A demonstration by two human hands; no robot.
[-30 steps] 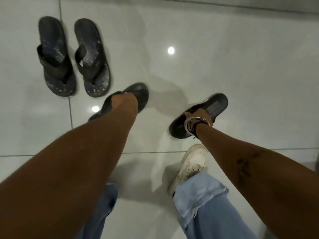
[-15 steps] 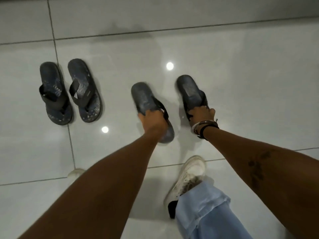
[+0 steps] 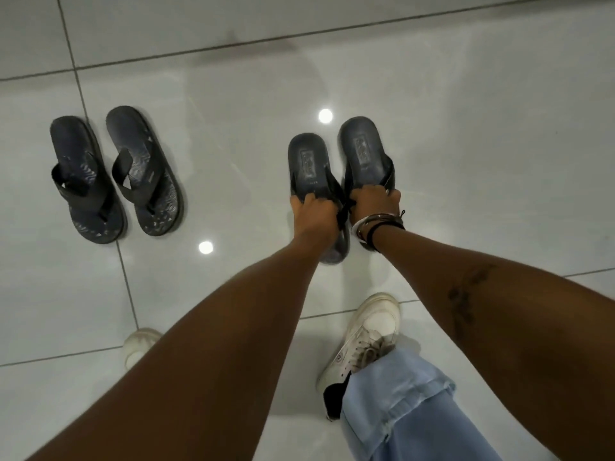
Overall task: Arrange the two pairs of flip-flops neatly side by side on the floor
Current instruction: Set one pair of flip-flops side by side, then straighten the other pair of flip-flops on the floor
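Two dark patterned flip-flops, one (image 3: 83, 181) and its mate (image 3: 146, 171), lie side by side on the white tiled floor at the left, heels away from me. To the right sits a second dark pair. My left hand (image 3: 311, 211) grips the straps of the left flip-flop (image 3: 307, 161). My right hand (image 3: 376, 202), with bracelets at the wrist, grips the straps of the right flip-flop (image 3: 362, 148). These two lie close together and parallel, the right one slightly farther from me. My hands hide their toe ends.
My white sneaker (image 3: 364, 334) and blue jeans leg (image 3: 399, 407) are at the bottom right. The toe of my other sneaker (image 3: 138, 344) shows beside my left forearm. Glossy tiles with grout lines and bright light reflections (image 3: 325, 115) surround both pairs.
Both hands brought the second pair together: a second ago the two flip-flops were apart and angled, now they lie parallel and nearly touching, right of the first pair.
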